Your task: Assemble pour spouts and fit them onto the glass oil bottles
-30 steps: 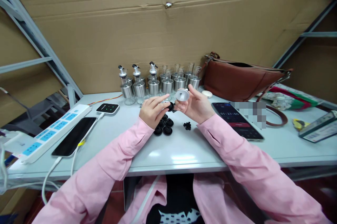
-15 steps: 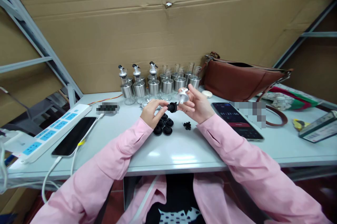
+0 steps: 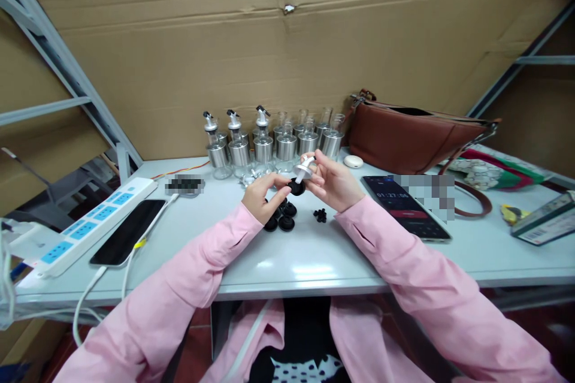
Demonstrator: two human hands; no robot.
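Between thumb and fingers, my left hand (image 3: 266, 196) grips a black ribbed stopper (image 3: 296, 187), its round opening turned upward. My right hand (image 3: 335, 182) holds a white pour spout (image 3: 305, 168) with a flanged base, tilted so that its stem points down at the stopper's opening. Stem and stopper look very close; whether they touch I cannot tell. Below my hands lies a pile of black stoppers (image 3: 286, 223). Several tiny black caps (image 3: 320, 215) sit to its right. More white spouts (image 3: 251, 177) lie behind my left hand, partly hidden by it.
Glass bottles with metal sleeves (image 3: 286, 146) line the back, several topped with spouts. A brown handbag (image 3: 413, 137) and a phone showing a timer (image 3: 404, 206) are on the right. On the left are a power strip (image 3: 96, 224) and a dark phone (image 3: 128, 233).
The stopper has turned from lying sideways to opening upward. My right hand has tipped the spout over, bringing its stem to the stopper's opening.
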